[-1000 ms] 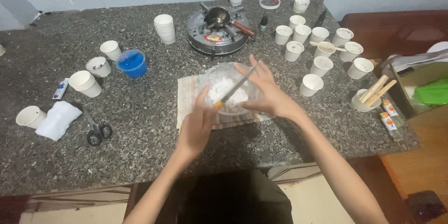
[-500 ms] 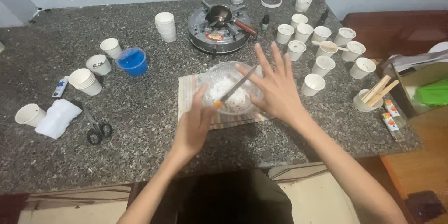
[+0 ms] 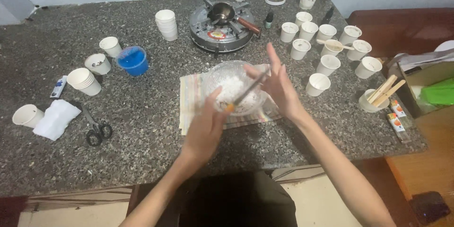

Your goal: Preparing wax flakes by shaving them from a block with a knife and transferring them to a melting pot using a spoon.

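Observation:
A clear glass bowl (image 3: 222, 73) of white flakes (image 3: 231, 90) stands on a striped cloth (image 3: 189, 99) in the middle of the counter. A knife (image 3: 248, 90) with an orange handle end lies slanted across the bowl. My left hand (image 3: 205, 128) is at the bowl's near-left side, fingers straight and thumb raised, just beside the handle end. My right hand (image 3: 281, 87) stands edge-on at the bowl's right rim with fingers spread, close to the blade tip. Neither hand grips anything.
A small gas stove (image 3: 220, 31) with a metal pot (image 3: 223, 13) sits behind the bowl. Several white paper cups (image 3: 317, 84) stand to the right, cup stacks (image 3: 166, 24) and a blue cup (image 3: 133, 60) to the left. Scissors (image 3: 96, 130) and a folded white cloth (image 3: 56, 118) lie near left. Wooden sticks (image 3: 383, 90) rest in a cup.
My right hand has turned from a flat, spread palm to edge-on beside the bowl. My left hand has shifted slightly right towards the knife handle. The bowl and knife stay in place.

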